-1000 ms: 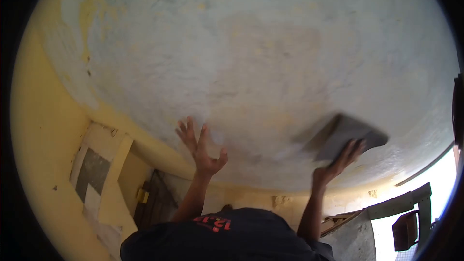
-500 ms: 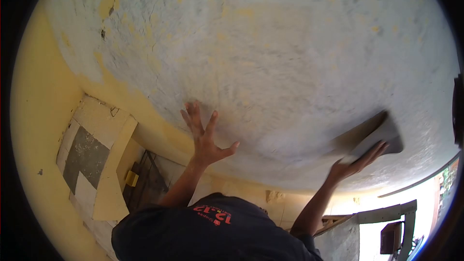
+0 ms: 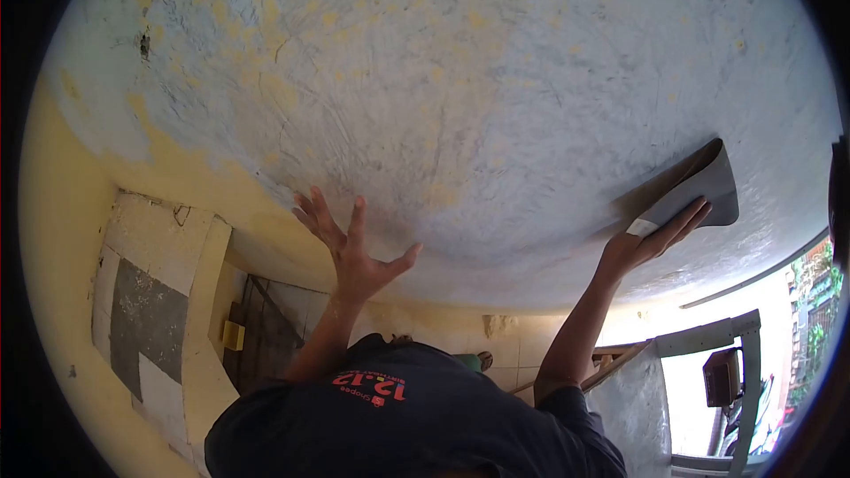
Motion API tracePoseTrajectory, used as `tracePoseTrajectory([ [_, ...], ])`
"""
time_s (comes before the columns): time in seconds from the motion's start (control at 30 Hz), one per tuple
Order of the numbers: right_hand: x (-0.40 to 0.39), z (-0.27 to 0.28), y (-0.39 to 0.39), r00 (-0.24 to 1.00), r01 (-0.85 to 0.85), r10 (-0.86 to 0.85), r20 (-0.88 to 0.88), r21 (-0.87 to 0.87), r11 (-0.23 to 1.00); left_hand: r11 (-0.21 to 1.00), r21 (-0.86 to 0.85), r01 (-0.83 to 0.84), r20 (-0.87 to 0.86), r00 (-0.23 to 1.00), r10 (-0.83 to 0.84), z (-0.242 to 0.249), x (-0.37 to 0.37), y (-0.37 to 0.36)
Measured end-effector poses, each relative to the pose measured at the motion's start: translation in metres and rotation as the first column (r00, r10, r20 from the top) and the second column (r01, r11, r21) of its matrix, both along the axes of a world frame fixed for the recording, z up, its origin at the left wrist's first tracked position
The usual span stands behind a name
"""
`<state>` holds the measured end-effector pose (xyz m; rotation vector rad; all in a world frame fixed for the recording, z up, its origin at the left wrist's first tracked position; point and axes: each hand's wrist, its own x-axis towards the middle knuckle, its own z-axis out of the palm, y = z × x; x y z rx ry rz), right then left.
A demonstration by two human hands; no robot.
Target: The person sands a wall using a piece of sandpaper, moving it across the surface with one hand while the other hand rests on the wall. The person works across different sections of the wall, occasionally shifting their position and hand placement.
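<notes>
In front of me is a wall with patchy grey-white filler over yellow paint, scored by cracks and small marks. My left hand is held up at its lower left part, fingers spread, with nothing in it; the fingertips are at the wall surface. Over on the right, my right hand presses a folded sheet of grey sandpaper against the wall. Its fingers lie flat along the sheet, which bends into a loop at the top. A pale patch shows on the sheet near the thumb side.
A tiled ledge juts out at the lower left, near a small yellow object. Tiled floor and feet show below. At the lower right are a grey panel, a brown box and a bright opening with plants.
My right hand and the sandpaper have moved up across the wall in the view. The view has shifted, so the wall's marks and the ledge sit farther left. My left hand stays spread.
</notes>
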<state>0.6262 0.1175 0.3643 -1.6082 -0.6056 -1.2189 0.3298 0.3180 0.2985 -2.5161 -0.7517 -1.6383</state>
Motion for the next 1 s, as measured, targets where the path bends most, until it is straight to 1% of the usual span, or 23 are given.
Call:
tracePoseTrajectory([
  [0.03, -0.003, 0.004, 0.001, 0.999, -0.012, 0.014, -0.048, 0.044, 0.999, 1.0, -0.001, 0.003, -0.002, 1.0, -0.003, -0.001, -0.004, 0.001],
  [0.07, -0.014, -0.01, 0.0, 1.0, 0.006, -0.007, -0.027, -0.046, 0.999, 1.0, -0.005, -0.01, 0.014, 1.0, 0.011, -0.001, -0.007, 0.005],
  [0.1, -0.03, -0.037, -0.001, 1.0, 0.025, -0.025, 0.002, -0.135, 0.991, 1.0, -0.008, -0.027, 0.036, 0.999, 0.027, -0.001, -0.008, 0.009],
  [0.17, -0.059, -0.092, 0.014, 0.996, -0.053, 0.041, -0.075, -0.167, 0.984, 0.999, -0.027, -0.03, 0.069, 0.997, 0.032, -0.003, -0.012, 0.015],
  [0.2, -0.07, -0.097, 0.025, 0.998, -0.053, 0.046, -0.047, -0.167, 0.984, 0.999, -0.047, -0.024, 0.081, 0.996, 0.027, -0.004, -0.013, 0.018],
  [0.23, -0.064, -0.092, 0.026, 0.999, -0.041, 0.04, -0.009, -0.147, 0.988, 0.998, -0.055, -0.012, 0.082, 0.997, 0.017, -0.004, -0.015, 0.02],
  [0.3, -0.049, -0.049, 0.028, 0.998, -0.004, 0.012, 0.068, -0.112, 0.994, 0.999, -0.022, -0.034, 0.02, 0.999, 0.035, -0.001, -0.017, 0.02],
  [0.33, -0.039, -0.028, 0.025, 0.993, 0.011, 0.0, 0.116, -0.091, 0.996, 0.999, -0.039, -0.016, 0.009, 1.0, 0.017, -0.001, -0.015, 0.02],
  [0.37, -0.032, -0.017, 0.023, 0.994, 0.024, -0.012, 0.107, -0.106, 0.994, 0.999, -0.045, -0.004, 0.025, 1.0, 0.005, 0.0, -0.012, 0.021],
  [0.43, -0.025, -0.006, 0.023, 0.998, -0.016, 0.018, 0.066, -0.034, 0.999, 0.999, -0.048, 0.013, 0.037, 0.999, -0.011, 0.0, -0.013, 0.02],
  [0.47, -0.036, -0.015, 0.022, 0.998, -0.008, 0.01, 0.069, -0.023, 1.0, 0.995, -0.091, 0.034, 0.045, 0.999, -0.03, 0.001, -0.011, 0.021],
  [0.5, -0.054, -0.037, 0.021, 1.0, -0.016, 0.018, 0.019, -0.125, 0.992, 0.99, -0.128, 0.053, 0.06, 0.997, -0.045, 0.003, -0.008, 0.025],
  [0.53, -0.07, -0.059, 0.021, 0.999, -0.032, 0.027, -0.026, -0.226, 0.974, 0.992, -0.113, 0.054, 0.076, 0.996, -0.046, 0.003, -0.008, 0.027],
  [0.6, -0.091, -0.105, 0.024, 0.992, -0.115, 0.093, -0.084, -0.309, 0.944, 0.996, -0.091, -0.018, -0.03, 0.999, 0.016, 0.0, -0.009, 0.029],
  [0.63, -0.091, -0.106, 0.025, 0.986, -0.156, 0.133, -0.097, -0.285, 0.946, 0.997, -0.078, -0.017, -0.016, 1.0, 0.016, -0.002, -0.006, 0.033],
  [0.67, -0.084, -0.092, 0.029, 0.988, -0.146, 0.126, -0.091, -0.275, 0.95, 0.998, -0.066, -0.014, 0.014, 1.0, 0.015, -0.005, -0.003, 0.035],
  [0.7, -0.075, -0.064, 0.03, 0.994, -0.111, 0.103, -0.043, -0.235, 0.966, 0.998, -0.058, -0.003, 0.036, 0.999, 0.005, -0.008, -0.002, 0.036],
  [0.73, -0.068, -0.036, 0.03, 0.997, -0.072, 0.074, 0.003, -0.195, 0.978, 0.998, -0.055, 0.018, 0.03, 0.999, -0.016, -0.01, -0.001, 0.037],
  [0.77, -0.063, -0.012, 0.031, 0.999, -0.044, 0.047, 0.016, -0.162, 0.986, 0.998, -0.064, 0.002, 0.022, 1.0, -0.001, -0.011, -0.001, 0.038],
  [0.87, -0.062, -0.002, 0.032, 1.0, -0.005, 0.006, 0.007, -0.153, 0.988, 0.998, -0.067, -0.019, 0.002, 1.0, 0.02, -0.016, -0.001, 0.039],
  [0.9, -0.072, -0.016, 0.035, 1.0, -0.027, 0.027, -0.006, -0.202, 0.979, 0.998, -0.06, -0.035, -0.008, 0.999, 0.035, -0.016, -0.002, 0.04],
  [0.93, -0.088, -0.041, 0.036, 0.999, -0.054, 0.053, -0.012, -0.252, 0.966, 0.998, -0.053, -0.042, 0.005, 0.999, 0.043, -0.015, -0.004, 0.041],
  [1.0, -0.106, -0.096, 0.031, 0.987, -0.163, 0.156, -0.05, -0.352, 0.922, 0.997, -0.052, -0.052, -0.061, 0.997, 0.049, -0.013, -0.004, 0.039],
])
